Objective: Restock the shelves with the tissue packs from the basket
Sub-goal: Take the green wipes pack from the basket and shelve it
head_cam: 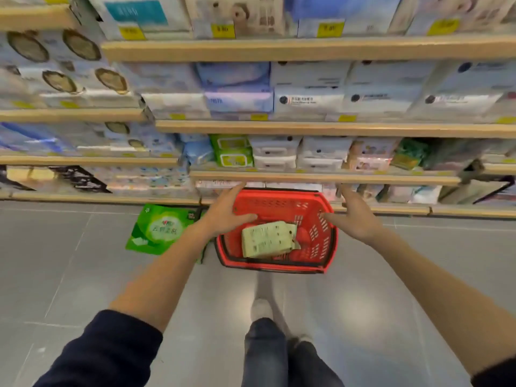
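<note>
Red plastic basket [321, 233] sits on the grey floor [69, 275] before wooden shelves [307, 128] stacked with tissue goods, one pale green tissue pack [268, 240] lying inside it. A person reaches down with both arms: the left hand [227, 212], fingers spread and empty, rests at the basket's left rim; the right hand [356, 216], also spread and empty, is at its right rim. A green bag [157, 229] lies on the floor to the basket's left.
</note>
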The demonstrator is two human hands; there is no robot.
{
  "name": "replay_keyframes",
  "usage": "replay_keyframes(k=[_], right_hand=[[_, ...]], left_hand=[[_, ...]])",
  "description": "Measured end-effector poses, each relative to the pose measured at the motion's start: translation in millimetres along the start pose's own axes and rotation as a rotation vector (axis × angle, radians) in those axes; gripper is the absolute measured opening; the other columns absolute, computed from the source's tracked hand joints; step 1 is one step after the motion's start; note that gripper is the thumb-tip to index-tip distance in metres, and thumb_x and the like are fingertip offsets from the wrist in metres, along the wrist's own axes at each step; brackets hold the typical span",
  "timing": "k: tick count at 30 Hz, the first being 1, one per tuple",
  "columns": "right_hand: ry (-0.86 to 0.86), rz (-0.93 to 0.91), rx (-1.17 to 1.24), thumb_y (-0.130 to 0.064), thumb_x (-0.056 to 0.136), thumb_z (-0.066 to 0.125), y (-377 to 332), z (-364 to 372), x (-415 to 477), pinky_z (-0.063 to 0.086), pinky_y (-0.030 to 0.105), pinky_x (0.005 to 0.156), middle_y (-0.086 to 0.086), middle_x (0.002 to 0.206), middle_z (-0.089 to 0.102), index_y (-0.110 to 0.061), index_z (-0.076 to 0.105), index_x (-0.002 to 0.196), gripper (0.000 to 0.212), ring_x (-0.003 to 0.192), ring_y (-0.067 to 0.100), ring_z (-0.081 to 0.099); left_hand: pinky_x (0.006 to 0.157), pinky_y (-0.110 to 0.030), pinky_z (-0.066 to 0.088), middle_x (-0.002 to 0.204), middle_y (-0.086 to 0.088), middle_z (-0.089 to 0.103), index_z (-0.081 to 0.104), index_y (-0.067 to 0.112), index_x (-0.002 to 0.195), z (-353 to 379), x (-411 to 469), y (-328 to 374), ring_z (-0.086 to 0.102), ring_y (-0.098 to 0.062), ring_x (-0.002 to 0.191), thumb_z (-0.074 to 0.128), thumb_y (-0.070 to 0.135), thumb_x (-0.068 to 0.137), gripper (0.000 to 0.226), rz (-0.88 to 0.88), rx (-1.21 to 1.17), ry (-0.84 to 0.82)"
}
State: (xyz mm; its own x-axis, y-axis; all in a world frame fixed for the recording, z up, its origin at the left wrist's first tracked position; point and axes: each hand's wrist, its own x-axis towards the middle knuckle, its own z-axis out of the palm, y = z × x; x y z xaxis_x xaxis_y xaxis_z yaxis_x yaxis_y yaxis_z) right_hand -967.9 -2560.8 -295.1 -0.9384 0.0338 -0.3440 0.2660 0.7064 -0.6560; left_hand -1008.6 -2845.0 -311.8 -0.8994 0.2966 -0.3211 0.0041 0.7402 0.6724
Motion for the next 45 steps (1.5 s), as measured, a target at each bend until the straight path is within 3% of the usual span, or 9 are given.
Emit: replay_keyframes(k=[2, 8, 15, 20, 25, 30, 35, 45], right_hand=[[-0.048, 0.087, 0.006, -0.026, 0.078, 0.069, 24, 28, 7, 0.035, 0.045, 0.104, 0.018, 0.141, 0.036, -0.014, 0.022, 0.143, 0.081, 0.127, 0.035, 0.039], [-0.125, 0.238, -0.01, -0.019, 0.079, 0.067, 69, 99, 33, 0.035, 0.038, 0.101, 0.02, 0.136, 0.039, -0.01, 0.025, 0.141, 0.076, 0.125, 0.033, 0.04], [-0.166, 0.266, 0.043, -0.018, 0.082, 0.064, 87, 171, 79, 0.036, 0.026, 0.091, 0.014, 0.136, 0.042, -0.014, 0.026, 0.141, 0.071, 0.12, 0.029, 0.046], [-0.203, 0.255, 0.079, -0.022, 0.083, 0.062, 109, 208, 110, 0.044, 0.037, 0.094, 0.01, 0.136, 0.041, -0.021, 0.014, 0.145, 0.078, 0.117, 0.028, 0.05], [-0.193, 0.291, 0.096, -0.019, 0.082, 0.063, 149, 226, 137, 0.039, 0.029, 0.093, 0.011, 0.137, 0.04, -0.023, 0.015, 0.145, 0.079, 0.121, 0.026, 0.045], [-0.198, 0.3, 0.105, -0.019, 0.083, 0.061, 196, 244, 171, 0.033, 0.018, 0.082, 0.012, 0.136, 0.041, -0.023, 0.015, 0.144, 0.077, 0.109, 0.02, 0.049], [-0.21, 0.308, 0.166, -0.021, 0.082, 0.063, 240, 276, 198, 0.035, 0.019, 0.085, 0.009, 0.139, 0.041, -0.027, 0.013, 0.144, 0.08, 0.118, 0.022, 0.049], [-0.164, 0.256, 0.288, -0.016, 0.079, 0.066, 299, 317, 247, 0.026, 0.015, 0.097, 0.003, 0.143, 0.037, -0.024, 0.019, 0.143, 0.08, 0.133, 0.015, 0.033]], left_hand=[[0.109, -0.045, 0.034, 0.146, -0.008, 0.041, 0.027, 0.02, 0.146, 23, 8, -31, 0.038, -0.024, 0.134, 0.065, 0.059, 0.063, 0.099, -0.04, -0.014, -0.038], [0.11, -0.041, 0.032, 0.142, -0.012, 0.044, 0.029, 0.014, 0.144, 80, 34, -105, 0.037, -0.026, 0.132, 0.078, 0.027, 0.072, 0.089, -0.141, -0.059, -0.115], [0.107, -0.03, 0.03, 0.143, -0.011, 0.041, 0.029, 0.016, 0.144, 116, 80, -163, 0.037, -0.024, 0.133, 0.076, 0.035, 0.071, 0.089, -0.172, -0.022, -0.21], [0.102, -0.032, 0.036, 0.142, -0.008, 0.04, 0.023, 0.027, 0.146, 144, 118, -189, 0.04, -0.024, 0.13, 0.073, 0.035, 0.076, 0.086, -0.191, 0.031, -0.284], [0.102, -0.037, 0.039, 0.147, -0.009, 0.034, 0.019, 0.031, 0.146, 188, 151, -202, 0.041, -0.028, 0.13, 0.069, 0.037, 0.078, 0.084, -0.18, 0.162, -0.375], [0.101, -0.043, 0.039, 0.152, -0.01, 0.025, 0.014, 0.033, 0.147, 239, 190, -216, 0.035, -0.032, 0.134, 0.062, 0.044, 0.081, 0.083, -0.182, 0.374, -0.471], [0.1, -0.043, 0.04, 0.15, -0.013, 0.026, 0.012, 0.031, 0.148, 293, 226, -237, 0.036, -0.031, 0.132, 0.059, 0.045, 0.083, 0.081, -0.173, 0.544, -0.532], [0.109, -0.042, 0.03, 0.151, -0.013, 0.019, 0.025, 0.019, 0.144, 400, 293, -255, 0.021, -0.028, 0.139, 0.06, 0.035, 0.084, 0.072, 0.134, 0.796, -0.534]])
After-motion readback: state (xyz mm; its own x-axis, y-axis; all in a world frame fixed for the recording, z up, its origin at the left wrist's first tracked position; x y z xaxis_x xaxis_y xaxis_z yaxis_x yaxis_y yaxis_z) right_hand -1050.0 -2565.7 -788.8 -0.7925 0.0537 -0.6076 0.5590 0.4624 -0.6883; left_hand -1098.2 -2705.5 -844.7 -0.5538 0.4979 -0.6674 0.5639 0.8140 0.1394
